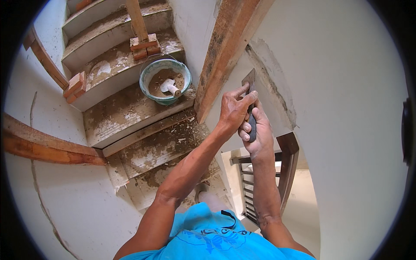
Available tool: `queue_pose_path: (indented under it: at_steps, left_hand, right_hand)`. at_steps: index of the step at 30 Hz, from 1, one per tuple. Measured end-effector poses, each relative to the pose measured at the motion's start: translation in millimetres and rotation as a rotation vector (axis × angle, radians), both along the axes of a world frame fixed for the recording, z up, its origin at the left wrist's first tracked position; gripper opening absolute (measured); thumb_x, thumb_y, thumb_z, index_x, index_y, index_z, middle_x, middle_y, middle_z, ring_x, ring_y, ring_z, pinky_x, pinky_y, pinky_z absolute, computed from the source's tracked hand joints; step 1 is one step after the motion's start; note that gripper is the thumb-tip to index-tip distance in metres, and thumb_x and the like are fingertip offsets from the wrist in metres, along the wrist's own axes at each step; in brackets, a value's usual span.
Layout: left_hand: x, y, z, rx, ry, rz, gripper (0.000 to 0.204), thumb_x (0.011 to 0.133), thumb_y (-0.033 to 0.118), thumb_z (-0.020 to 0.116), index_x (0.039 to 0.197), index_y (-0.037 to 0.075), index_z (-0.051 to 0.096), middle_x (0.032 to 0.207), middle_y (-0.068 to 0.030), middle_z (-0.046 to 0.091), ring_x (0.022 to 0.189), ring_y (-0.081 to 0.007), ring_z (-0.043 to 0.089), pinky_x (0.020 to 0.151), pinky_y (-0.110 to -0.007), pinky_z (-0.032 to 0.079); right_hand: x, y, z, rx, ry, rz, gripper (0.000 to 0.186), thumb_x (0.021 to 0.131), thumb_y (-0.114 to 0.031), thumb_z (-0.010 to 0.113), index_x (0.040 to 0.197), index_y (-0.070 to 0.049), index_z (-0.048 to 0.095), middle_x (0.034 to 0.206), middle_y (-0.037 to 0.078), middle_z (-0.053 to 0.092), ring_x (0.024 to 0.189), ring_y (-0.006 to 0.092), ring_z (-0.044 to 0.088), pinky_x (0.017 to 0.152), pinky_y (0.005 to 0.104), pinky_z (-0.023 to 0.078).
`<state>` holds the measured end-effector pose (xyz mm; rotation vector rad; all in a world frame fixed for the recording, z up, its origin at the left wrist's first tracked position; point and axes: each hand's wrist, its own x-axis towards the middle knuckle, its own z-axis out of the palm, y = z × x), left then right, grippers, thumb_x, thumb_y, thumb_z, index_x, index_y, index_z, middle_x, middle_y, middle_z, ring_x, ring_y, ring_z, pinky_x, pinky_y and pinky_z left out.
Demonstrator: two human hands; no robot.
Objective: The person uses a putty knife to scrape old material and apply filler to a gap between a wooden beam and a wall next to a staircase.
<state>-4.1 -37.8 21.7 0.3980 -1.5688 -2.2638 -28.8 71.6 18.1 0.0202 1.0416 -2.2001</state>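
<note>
A putty knife [249,77] with a flat metal blade and a dark handle points up toward the wall. My right hand [261,135] is wrapped round its handle from below. Up near the base of the blade, my left hand [234,108] has its fingers closed on the same tool. Just to the right of the blade runs a rough, chipped groove [272,86] in the pale wall, edged with grey smears. Whether the blade touches the wall I cannot tell.
A teal bucket [187,82] holds brown granular material and a white scoop-like tool [168,85] on a dirty stair step [108,128]. A wooden beam [225,47] leans beside the wall. Bricks [139,45] support a post. A dark railing [287,173] stands lower right.
</note>
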Motion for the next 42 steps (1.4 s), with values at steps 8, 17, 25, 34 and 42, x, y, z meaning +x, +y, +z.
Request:
queue_pose_path:
  at_steps: [8,17,25,34,42]
  left_hand:
    - [20,48,-10,-0.014,0.052,-0.058,0.057,0.094,0.023,0.063,0.137,-0.012,0.049,0.061,0.0012,0.053,0.048,-0.0031,0.043,0.042,-0.022,0.034]
    - [14,36,-5,0.073,0.037,-0.022,0.053,0.092,0.026,0.065,0.128,-0.011,0.057,0.059,0.0016,0.052,0.045,-0.0038,0.044,0.042,-0.022,0.039]
    - [15,31,-15,0.094,0.02,-0.058,0.062,0.091,0.027,0.064,0.137,-0.01,0.05,0.066,-0.0006,0.055,0.051,-0.0038,0.044,0.045,-0.02,0.038]
    - [6,13,-9,0.002,0.09,-0.033,0.06,0.09,0.026,0.063,0.133,-0.014,0.051,0.061,-0.001,0.054,0.049,-0.0051,0.047,0.045,-0.022,0.041]
    - [9,4,-10,0.063,0.082,-0.087,0.061,0.087,0.023,0.066,0.132,-0.015,0.051,0.062,-0.0011,0.056,0.048,-0.0047,0.048,0.043,-0.023,0.041]
  right_hand:
    - [40,53,9,0.066,0.045,-0.069,0.054,0.099,-0.016,0.047,0.152,-0.021,0.033,0.077,0.003,0.055,0.046,0.0091,0.051,0.032,0.0206,0.042]
    - [23,41,2,-0.02,-0.16,-0.046,0.036,0.103,-0.025,0.044,0.139,-0.027,0.047,0.074,0.002,0.053,0.046,0.0096,0.049,0.031,0.0226,0.04]
    - [24,35,-1,-0.032,-0.155,-0.073,0.035,0.104,-0.027,0.042,0.139,-0.027,0.048,0.079,0.003,0.056,0.049,0.0129,0.051,0.032,0.0249,0.042]
    - [12,17,-1,-0.043,-0.131,-0.083,0.022,0.104,-0.029,0.042,0.115,-0.014,0.054,0.077,0.001,0.054,0.049,0.012,0.05,0.032,0.0253,0.039]
    - [30,9,-2,-0.104,-0.1,-0.13,0.024,0.105,-0.025,0.037,0.118,-0.018,0.055,0.075,0.0,0.053,0.048,0.0113,0.05,0.031,0.0256,0.039]
